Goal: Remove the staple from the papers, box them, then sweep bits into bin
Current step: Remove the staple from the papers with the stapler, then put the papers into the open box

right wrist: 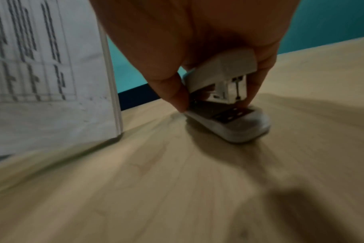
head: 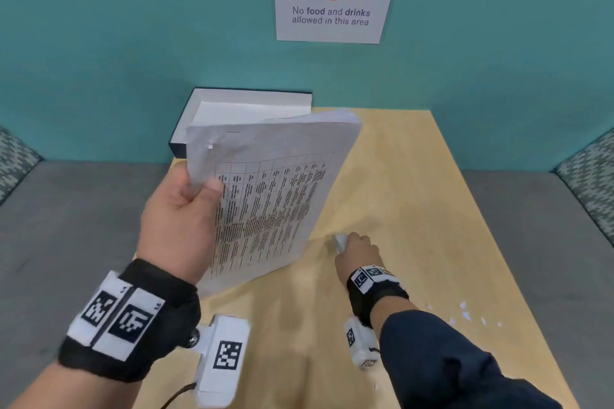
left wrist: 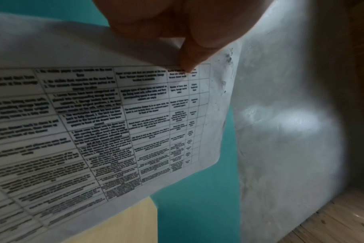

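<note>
My left hand (head: 186,209) pinches the upper left corner of a thick stack of printed papers (head: 269,196) and holds it tilted up, its lower edge on the wooden table (head: 415,196). In the left wrist view my thumb and fingers (left wrist: 189,54) grip the top sheet (left wrist: 114,115), whose corner is torn with staple holes. My right hand (head: 357,251) grips a small white stapler (right wrist: 224,97) that touches the table just right of the stack (right wrist: 52,98). An open dark box (head: 246,109) with white paper inside stands behind the stack.
Several white paper bits (head: 468,315) lie on the table at the right, beside my right forearm. A teal wall with a notice (head: 332,10) rises behind the table. Grey upholstered seating (head: 66,226) flanks the table on both sides.
</note>
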Demonstrator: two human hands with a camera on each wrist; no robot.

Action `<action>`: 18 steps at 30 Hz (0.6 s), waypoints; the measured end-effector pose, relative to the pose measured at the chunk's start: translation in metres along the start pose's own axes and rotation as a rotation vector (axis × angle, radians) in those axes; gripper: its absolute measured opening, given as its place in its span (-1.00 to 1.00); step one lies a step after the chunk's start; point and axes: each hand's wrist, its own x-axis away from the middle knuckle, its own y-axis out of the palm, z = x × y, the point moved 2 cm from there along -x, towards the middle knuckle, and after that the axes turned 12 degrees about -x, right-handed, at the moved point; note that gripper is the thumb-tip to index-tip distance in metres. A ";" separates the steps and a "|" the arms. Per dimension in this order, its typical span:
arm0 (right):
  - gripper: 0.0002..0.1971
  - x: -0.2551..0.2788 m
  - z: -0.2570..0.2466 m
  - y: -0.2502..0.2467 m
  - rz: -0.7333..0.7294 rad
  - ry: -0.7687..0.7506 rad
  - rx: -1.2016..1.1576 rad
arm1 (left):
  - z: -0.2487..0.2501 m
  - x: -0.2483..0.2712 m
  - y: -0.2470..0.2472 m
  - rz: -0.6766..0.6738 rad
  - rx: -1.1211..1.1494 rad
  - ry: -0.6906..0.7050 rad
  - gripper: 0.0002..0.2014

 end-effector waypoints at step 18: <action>0.48 0.082 -0.014 -0.033 -0.297 0.013 -1.441 | 0.025 -0.033 -0.004 0.038 0.589 -0.018 -0.74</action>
